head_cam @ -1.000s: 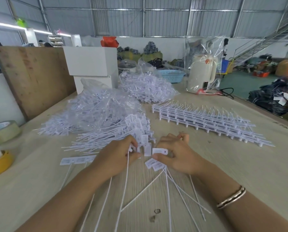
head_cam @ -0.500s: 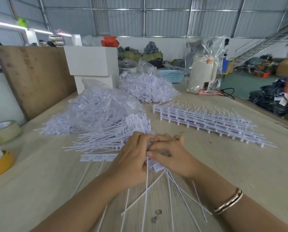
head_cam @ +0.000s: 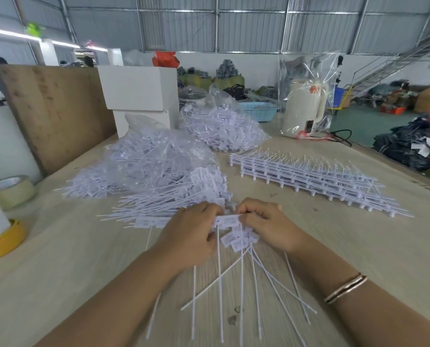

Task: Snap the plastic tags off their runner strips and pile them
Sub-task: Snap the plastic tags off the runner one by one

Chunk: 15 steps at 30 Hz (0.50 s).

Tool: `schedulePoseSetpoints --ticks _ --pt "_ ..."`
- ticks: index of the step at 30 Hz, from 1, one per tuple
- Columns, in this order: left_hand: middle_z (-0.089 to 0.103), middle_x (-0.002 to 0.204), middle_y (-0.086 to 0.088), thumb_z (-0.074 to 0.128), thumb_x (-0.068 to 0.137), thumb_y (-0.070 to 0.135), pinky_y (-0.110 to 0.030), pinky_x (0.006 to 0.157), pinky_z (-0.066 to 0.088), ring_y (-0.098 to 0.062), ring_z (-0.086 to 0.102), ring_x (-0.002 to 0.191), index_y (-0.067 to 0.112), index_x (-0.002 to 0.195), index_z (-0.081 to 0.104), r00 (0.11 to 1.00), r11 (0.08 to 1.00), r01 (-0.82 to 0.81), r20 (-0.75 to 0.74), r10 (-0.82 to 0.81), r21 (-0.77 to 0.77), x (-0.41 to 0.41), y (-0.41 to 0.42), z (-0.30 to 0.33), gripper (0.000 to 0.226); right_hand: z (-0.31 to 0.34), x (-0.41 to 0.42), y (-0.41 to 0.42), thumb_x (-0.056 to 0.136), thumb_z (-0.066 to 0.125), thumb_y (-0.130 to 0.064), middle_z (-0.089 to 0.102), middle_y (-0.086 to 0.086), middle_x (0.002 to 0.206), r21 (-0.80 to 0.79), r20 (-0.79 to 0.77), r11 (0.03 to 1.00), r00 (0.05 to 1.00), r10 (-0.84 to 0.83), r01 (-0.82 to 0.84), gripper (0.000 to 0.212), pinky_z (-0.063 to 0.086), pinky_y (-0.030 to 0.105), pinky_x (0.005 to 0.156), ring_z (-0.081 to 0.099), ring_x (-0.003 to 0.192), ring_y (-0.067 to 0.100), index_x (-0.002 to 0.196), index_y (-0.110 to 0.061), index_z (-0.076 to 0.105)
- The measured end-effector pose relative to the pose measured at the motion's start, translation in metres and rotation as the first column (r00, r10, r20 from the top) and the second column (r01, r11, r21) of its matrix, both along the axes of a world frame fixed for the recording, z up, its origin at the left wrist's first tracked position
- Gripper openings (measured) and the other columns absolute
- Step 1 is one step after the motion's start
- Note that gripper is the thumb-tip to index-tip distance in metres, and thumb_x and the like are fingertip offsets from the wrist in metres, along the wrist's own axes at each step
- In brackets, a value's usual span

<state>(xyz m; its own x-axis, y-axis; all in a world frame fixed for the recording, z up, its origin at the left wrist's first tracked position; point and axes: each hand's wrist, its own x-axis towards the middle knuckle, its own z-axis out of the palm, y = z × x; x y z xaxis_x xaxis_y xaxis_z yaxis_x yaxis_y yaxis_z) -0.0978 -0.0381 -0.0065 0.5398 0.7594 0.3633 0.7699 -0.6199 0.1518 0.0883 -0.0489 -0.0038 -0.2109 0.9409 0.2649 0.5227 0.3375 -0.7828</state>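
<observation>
Hands meet mid-table: left hand (head_cam: 191, 234) and right hand (head_cam: 266, 226) both pinch tag strip (head_cam: 227, 219), fingers curled.

At your far left sit a roll of tape (head_cam: 7, 190) and a yellow tape roll (head_cam: 2, 240). A plywood board (head_cam: 56, 108) leans behind them. Ahead you have stacked white boxes (head_cam: 139, 91), a blue basket (head_cam: 259, 110) and a bagged cream kettle (head_cam: 304, 108).
</observation>
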Motion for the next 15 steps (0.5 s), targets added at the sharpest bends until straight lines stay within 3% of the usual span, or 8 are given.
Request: schedulePoseSetpoints --ticks 4,7,9,12,15 --pt "0.053 0.106 0.0 0.048 0.09 0.025 -0.032 0.072 0.039 -0.021 0.053 0.1 0.019 0.11 0.053 0.991 0.987 -0.11 -0.061 0.117 0.118 0.005 0.002 0.001 0.022 0.003 -0.006 -0.005 0.082 0.045 -0.033 0.046 0.0 0.073 -0.037 0.097 0.998 0.994 0.058 -0.055 0.018 0.027 0.041 0.092 0.043 0.077 0.009 0.065 -0.026 0.049" --pt "0.056 0.101 -0.002 0.047 0.091 0.031 -0.03 0.064 0.032 -0.021 0.053 0.096 0.017 0.101 0.055 0.983 0.971 -0.113 -0.118 0.14 0.21 0.01 0.0 0.001 0.019 0.003 -0.008 -0.006 0.09 0.057 -0.039 0.051 0.009 0.072 0.04 0.184 0.996 0.98 0.071 -0.08 0.037 0.031 0.05 0.093 0.05 0.079 0.017 0.074 -0.005 0.058" --pt "0.06 0.098 -0.001 0.05 0.09 0.037 -0.028 0.062 0.03 -0.021 0.056 0.093 0.018 0.097 0.057 0.977 0.962 -0.134 -0.133 0.169 0.238 0.012 0.0 0.0 0.021 0.004 -0.01 -0.006 0.088 0.061 -0.035 0.061 0.016 0.078 0.088 0.247 0.99 0.966 0.081 -0.106 0.036 0.035 0.057 0.09 0.058 0.081 0.021 0.083 0.0 0.066" --pt "0.064 0.096 -0.003 0.051 0.089 0.043 -0.028 0.061 0.032 -0.025 0.061 0.089 0.021 0.094 0.06 0.965 0.965 -0.219 -0.112 0.236 0.144 0.013 0.003 -0.002 0.025 0.002 -0.008 -0.006 0.088 0.065 -0.022 0.061 0.008 0.073 0.129 0.232 0.981 0.966 0.111 -0.143 0.018 0.038 0.052 0.086 0.057 0.074 0.016 0.084 -0.005 0.07" --pt "0.065 0.094 -0.006 0.05 0.09 0.044 -0.031 0.067 0.04 -0.028 0.062 0.089 0.021 0.093 0.064 0.979 0.979 -0.203 -0.031 0.202 -0.032 0.012 0.006 -0.004 0.027 -0.001 -0.01 -0.008 0.088 0.065 -0.02 0.055 -0.002 0.067 0.264 0.297 0.959 0.955 0.016 -0.099 0.016 0.022 0.032 0.084 0.054 0.074 0.012 0.079 -0.008 0.07"
